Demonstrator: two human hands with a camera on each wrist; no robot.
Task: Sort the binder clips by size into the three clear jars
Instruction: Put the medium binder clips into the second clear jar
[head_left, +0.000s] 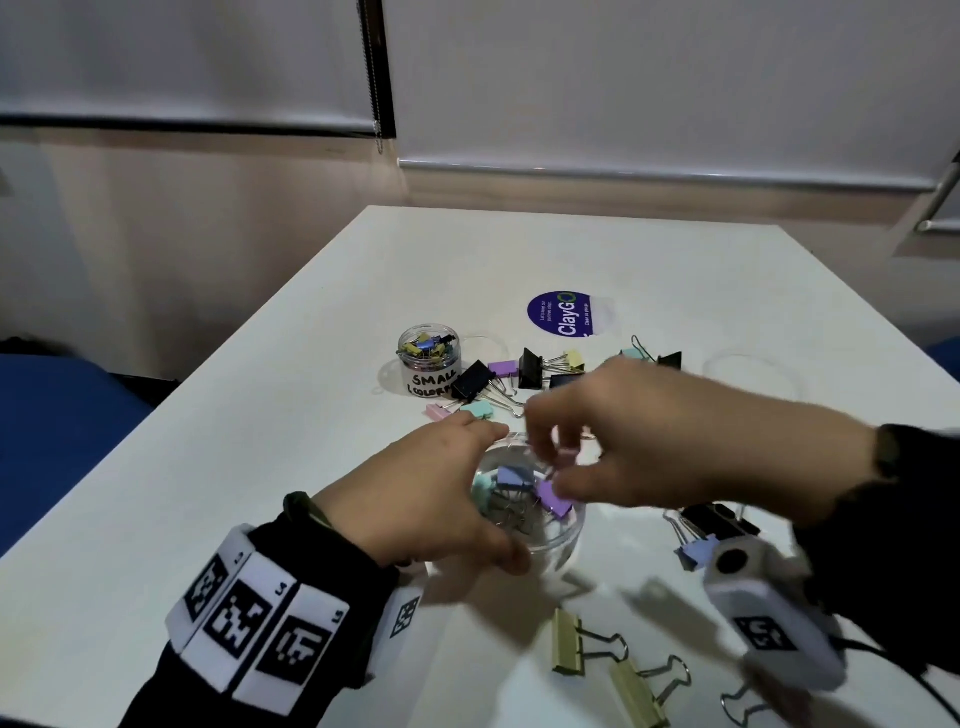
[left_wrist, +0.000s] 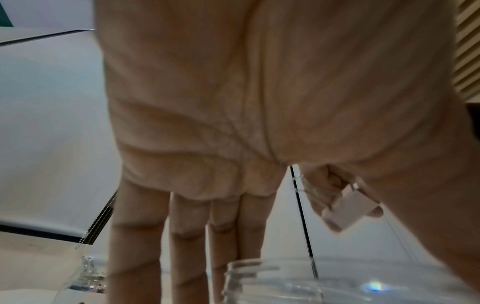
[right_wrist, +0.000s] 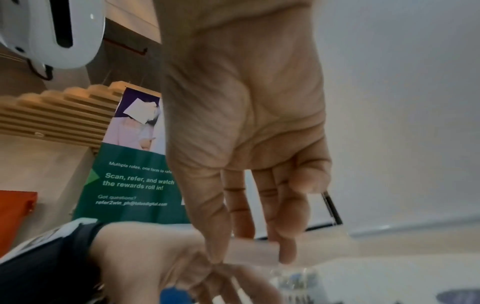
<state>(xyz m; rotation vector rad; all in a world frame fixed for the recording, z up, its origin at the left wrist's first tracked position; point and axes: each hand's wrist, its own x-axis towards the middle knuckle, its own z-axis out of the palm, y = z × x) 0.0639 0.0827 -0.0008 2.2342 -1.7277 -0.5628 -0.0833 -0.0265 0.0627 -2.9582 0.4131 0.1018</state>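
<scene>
Nearest me, my left hand (head_left: 441, 499) cups the clear jar (head_left: 561, 540) while my right hand (head_left: 649, 441) pinches a pink binder clip (head_left: 565, 457) over its mouth, so letting go comes next.

Pink clip (head_left: 565, 457): motion-blurred, mostly hidden by right hand (head_left: 675, 441) fingers (head_left: 540, 441); size unclear
Clear jar (head_left: 550, 540): near wall hidden behind left hand (head_left: 415, 499)
Gold clips (head_left: 631, 686): one cut by lower edge in head view
Small jar (head_left: 430, 358): label partly blocked, contents too small to count

Both hands crowd the near jar (head_left: 550, 540); loose clips (head_left: 498, 384) clutter behind it, but the desk (head_left: 249, 415) on the left is wide open.
</scene>
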